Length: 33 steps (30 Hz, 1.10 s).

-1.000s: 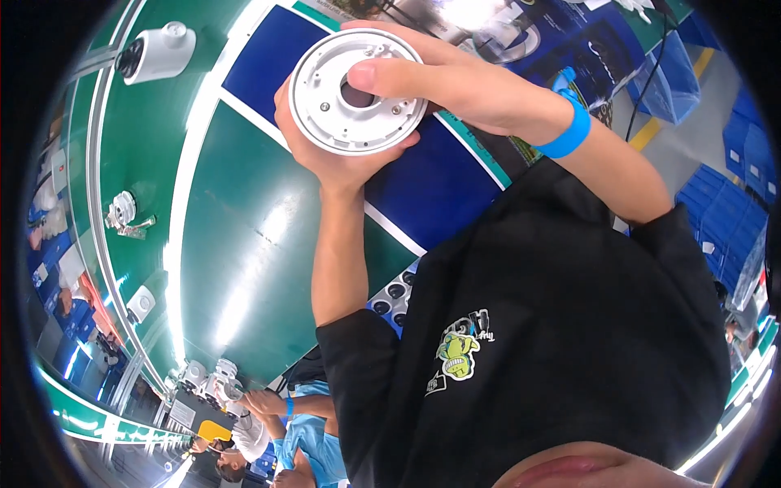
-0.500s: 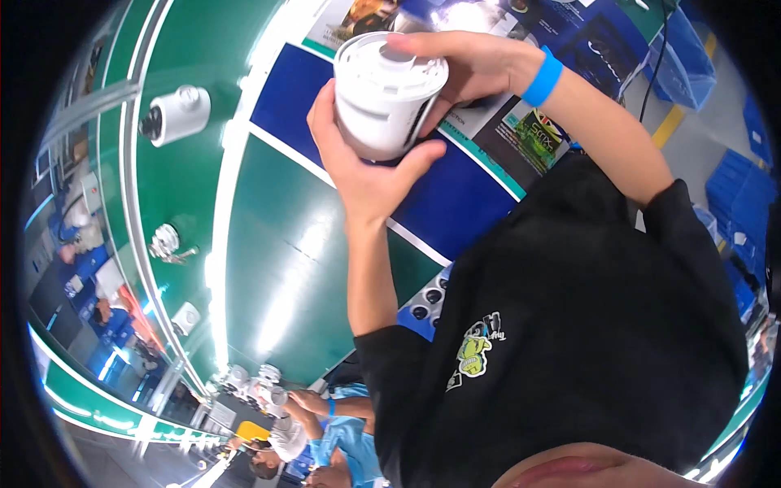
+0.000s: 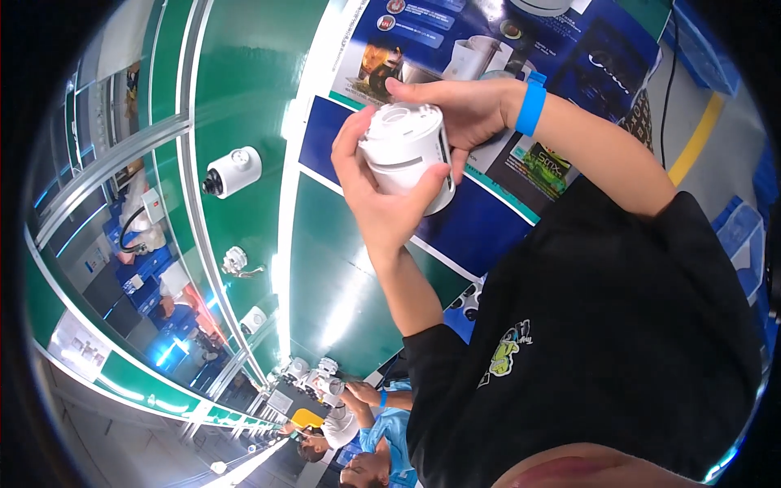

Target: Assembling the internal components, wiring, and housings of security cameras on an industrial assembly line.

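Note:
Both my hands hold a white cylindrical plastic housing (image 3: 404, 154) above a printed sheet. Its near face has a dark slot, and a raised round fitting shows on its upper end. My left hand (image 3: 378, 191) wraps the left side, with the thumb pressed on the lower near side. My right hand (image 3: 472, 118), below a blue wristband (image 3: 531, 108), grips the right side with its thumb by the top rim. The housing is tilted, its upper end leaning left and away from me. The fingers behind it are partly hidden.
Left of the bench, a green belt (image 3: 268, 89) carries a white cylinder with a black end (image 3: 234, 172) and a smaller white part (image 3: 235, 260). Printed sheets (image 3: 439, 41) cover the far bench. At the lower left, a person in blue (image 3: 394, 431) works nearby. Blue bins (image 3: 744, 232) stand right.
The housing has tilted in my hands, showing more of its slotted side. My left thumb has come onto that side. The whole view has shifted, so the belt and its parts appear further right.

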Tool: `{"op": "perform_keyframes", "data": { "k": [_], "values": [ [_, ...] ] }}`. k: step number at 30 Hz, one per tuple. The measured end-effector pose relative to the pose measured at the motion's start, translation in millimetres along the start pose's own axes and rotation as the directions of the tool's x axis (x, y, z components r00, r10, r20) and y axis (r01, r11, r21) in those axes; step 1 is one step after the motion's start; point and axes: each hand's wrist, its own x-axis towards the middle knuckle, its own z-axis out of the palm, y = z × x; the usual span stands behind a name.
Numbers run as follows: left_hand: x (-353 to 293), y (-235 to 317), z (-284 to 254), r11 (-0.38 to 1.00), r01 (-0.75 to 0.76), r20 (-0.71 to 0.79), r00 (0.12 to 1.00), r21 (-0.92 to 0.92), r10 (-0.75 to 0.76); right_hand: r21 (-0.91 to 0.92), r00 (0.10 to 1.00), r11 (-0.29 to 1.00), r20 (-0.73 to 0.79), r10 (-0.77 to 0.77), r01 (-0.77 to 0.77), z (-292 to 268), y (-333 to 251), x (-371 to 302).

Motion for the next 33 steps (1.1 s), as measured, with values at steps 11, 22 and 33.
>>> {"op": "perform_keyframes", "data": {
  "k": [11,22,33],
  "values": [
    [32,25,47,0.765,-0.247,-0.058,0.936,0.594,0.347,0.186,0.973,0.957,-0.107,-0.206,0.223,12,-18,-31],
    [58,24,34,0.800,-0.089,-0.143,0.966,0.593,0.214,0.249,0.959,0.935,-0.191,-0.208,0.252,13,-16,-40],
    [239,-75,-94,0.190,0.743,-0.710,0.669,0.642,-0.219,0.311,0.978,0.940,-0.192,-0.080,0.138,-3,-2,-23]
  ]
}}
